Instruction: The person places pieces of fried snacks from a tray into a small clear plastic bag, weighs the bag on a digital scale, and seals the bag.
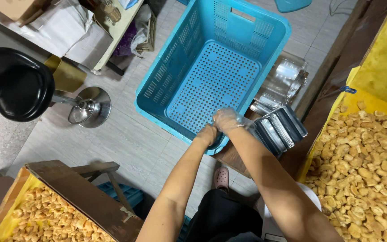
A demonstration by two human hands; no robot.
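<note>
Blue plastic, perforated on floor and walls, makes up the empty crate (213, 74) that fills the middle of the view; it stands tilted on the grey tiled floor (126, 139), its near rim against a low wooden ledge (234, 157). Just right of it on that ledge lies a row of dark-rimmed rectangular lids or trays (279, 129), stacked on edge, and behind them a bundle of clear plastic containers (283, 80).

Both hands meet at the crate's near rim. The left hand (208, 133) is curled closed on the rim; the right hand (227, 119), in a thin clear glove, lies just above it with its fingers bent over the same edge. The two hands touch each other.

To the right, a yellow-lined tray (372, 58) holds a heap of pale golden snack pieces (363, 166); a second heap (45, 215) sits lower left, partly covered by a wooden board (86, 197). A black stool (16, 83) on a chrome base stands at left, with white-wrapped cardboard boxes (68, 31) behind it. A pink clog (221, 177) shows below the crate.
</note>
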